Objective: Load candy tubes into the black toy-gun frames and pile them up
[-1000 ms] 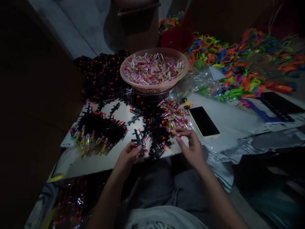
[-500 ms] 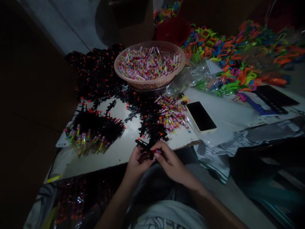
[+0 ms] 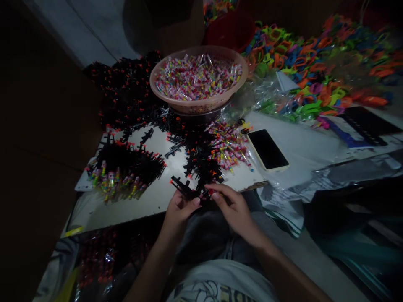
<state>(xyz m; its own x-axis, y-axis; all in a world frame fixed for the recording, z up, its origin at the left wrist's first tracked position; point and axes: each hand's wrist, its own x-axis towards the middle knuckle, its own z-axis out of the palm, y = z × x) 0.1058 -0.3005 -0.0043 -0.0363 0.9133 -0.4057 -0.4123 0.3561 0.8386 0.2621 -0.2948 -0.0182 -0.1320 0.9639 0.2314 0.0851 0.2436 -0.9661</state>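
My left hand (image 3: 182, 209) is closed on a black toy gun (image 3: 181, 186) with an orange tip, its barrel pointing up and to the left over the table's front edge. At the gun's rear end, my right hand (image 3: 231, 205) pinches a small tube with red on it (image 3: 211, 192), mostly hidden by the fingers. Just beyond the hands lies a heap of loose black toy guns (image 3: 201, 161). Beside it is a pile of candy-filled tubes (image 3: 229, 147). On the left, toy guns with candy tubes attached (image 3: 126, 167) are stacked in a row.
A pink basket (image 3: 198, 100) full of candy tubes stands behind, with a larger mound of black toy guns (image 3: 122, 92) to its left. A phone (image 3: 267, 149) lies on the right, near plastic bags and colourful plastic pieces (image 3: 302, 63). The white table's edge (image 3: 126, 222) runs before me.
My hands have drawn slightly apart, the right one moving right. The toy gun has shifted a little left and up in my left hand. The view has tilted slightly.
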